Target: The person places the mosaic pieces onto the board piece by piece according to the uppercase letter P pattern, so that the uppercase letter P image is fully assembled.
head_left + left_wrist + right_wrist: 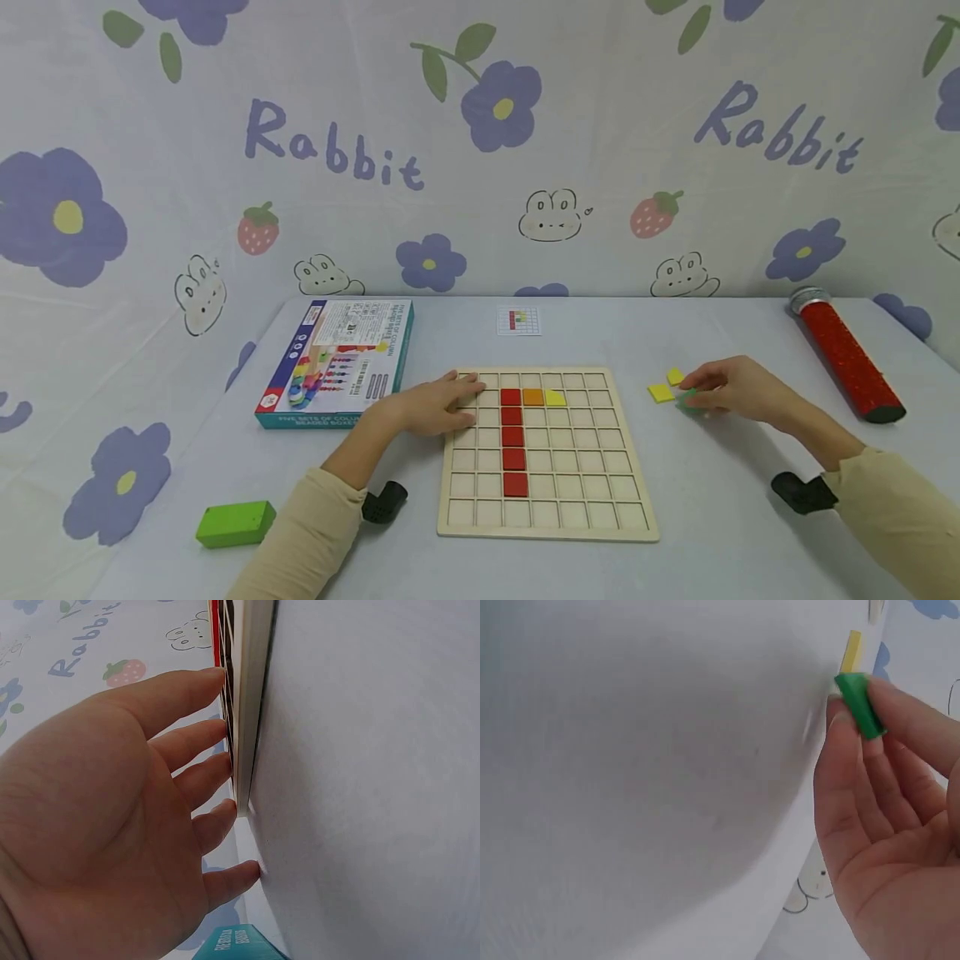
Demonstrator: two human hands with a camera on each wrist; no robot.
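Observation:
A wooden grid board (547, 520) lies on the table. Down one of its columns runs a line of red tiles (513, 437); an orange tile (533, 397) and a yellow tile (555, 398) continue the top row to the right. My left hand (435, 406) rests on the board's upper left edge, its fingers spread in the left wrist view. Right of the board, my right hand (738, 388) pinches a green tile (862, 705) between thumb and fingers. Beside those fingertips lie two loose yellow tiles (662, 392).
A small pattern card (519, 321) lies behind the board. To the left are a teal-edged boxed set (345, 362) and a green block (236, 524). A red microphone-shaped object (847, 354) lies at the far right. A printed cloth hangs behind the table.

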